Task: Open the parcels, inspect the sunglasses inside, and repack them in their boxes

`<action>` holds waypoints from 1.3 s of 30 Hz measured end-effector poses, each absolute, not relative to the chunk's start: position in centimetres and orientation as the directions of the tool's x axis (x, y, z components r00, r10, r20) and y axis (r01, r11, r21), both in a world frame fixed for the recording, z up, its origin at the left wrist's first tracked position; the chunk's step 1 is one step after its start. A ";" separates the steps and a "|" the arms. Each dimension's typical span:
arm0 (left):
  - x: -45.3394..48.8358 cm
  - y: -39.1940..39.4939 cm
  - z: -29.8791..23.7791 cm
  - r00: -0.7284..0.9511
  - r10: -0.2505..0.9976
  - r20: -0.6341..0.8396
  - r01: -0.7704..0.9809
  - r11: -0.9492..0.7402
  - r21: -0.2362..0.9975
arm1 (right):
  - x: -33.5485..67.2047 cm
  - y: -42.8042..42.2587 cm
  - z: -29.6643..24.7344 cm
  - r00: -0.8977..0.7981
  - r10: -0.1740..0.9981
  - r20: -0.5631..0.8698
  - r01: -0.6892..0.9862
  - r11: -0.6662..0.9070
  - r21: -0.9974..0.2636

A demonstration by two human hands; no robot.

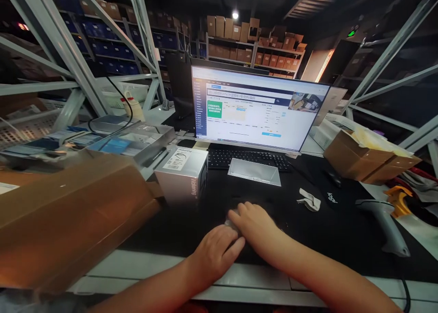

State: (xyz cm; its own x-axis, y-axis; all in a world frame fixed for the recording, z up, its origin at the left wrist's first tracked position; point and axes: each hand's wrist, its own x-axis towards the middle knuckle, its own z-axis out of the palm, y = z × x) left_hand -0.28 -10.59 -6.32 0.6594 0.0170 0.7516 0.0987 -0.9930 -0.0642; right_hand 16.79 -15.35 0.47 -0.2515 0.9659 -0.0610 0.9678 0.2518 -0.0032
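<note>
My left hand [216, 250] and my right hand [255, 222] meet low over the black mat, near its front edge. Fingers of both are curled closed around a small greyish thing [230, 223], mostly covered by them, whose kind I cannot make out. Beyond them, to the left, stands a silver-grey box [183, 178] with a white label on top. A flat, clear-looking rectangular piece [255, 171] lies in front of the black keyboard [219, 159]. To the right, a crumpled white scrap [309, 200] rests on the mat.
A large brown carton [75, 217] fills the left side. A lit monitor [253, 110] stands behind the keyboard. At right are a grey barcode scanner [386, 226], a dark mouse [332, 178], a yellow tape dispenser [400, 201] and an open cardboard box [362, 158].
</note>
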 end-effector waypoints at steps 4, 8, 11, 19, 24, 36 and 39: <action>-0.4 -10.6 -6.5 0.676 0.162 0.719 0.169 -0.984 0.064 | 19.2 -14.7 1.9 -0.377 0.920 -0.105 0.833 0.287 -0.473; -0.3 -10.0 -6.2 0.698 0.473 0.537 0.233 -0.860 0.454 | 22.5 -15.9 3.1 -0.429 0.899 -0.093 0.569 0.189 -0.801; 0.0 -9.2 -5.8 0.705 0.630 0.325 0.284 -0.671 0.685 | 23.3 -18.6 3.4 -0.205 0.977 -0.057 0.714 0.109 -0.692; -0.2 -9.3 -6.3 0.752 0.586 0.303 0.319 -0.726 0.609 | 26.6 -25.5 0.3 0.184 0.981 0.058 0.739 -0.099 -0.666; -0.5 -9.4 -5.9 0.782 0.500 0.372 0.394 -0.859 0.327 | 27.5 -27.0 -3.5 0.269 0.962 -0.038 0.691 -0.220 -0.689; 4.4 -8.6 -1.7 0.907 0.294 0.302 0.212 -0.938 0.275 | 23.9 -24.2 -5.5 0.348 0.927 -0.141 0.772 -0.369 -0.518; 5.6 -7.8 -1.4 0.908 0.364 0.209 0.280 -0.895 0.346 | 24.6 -24.6 -4.9 0.396 0.907 -0.141 0.783 -0.414 -0.465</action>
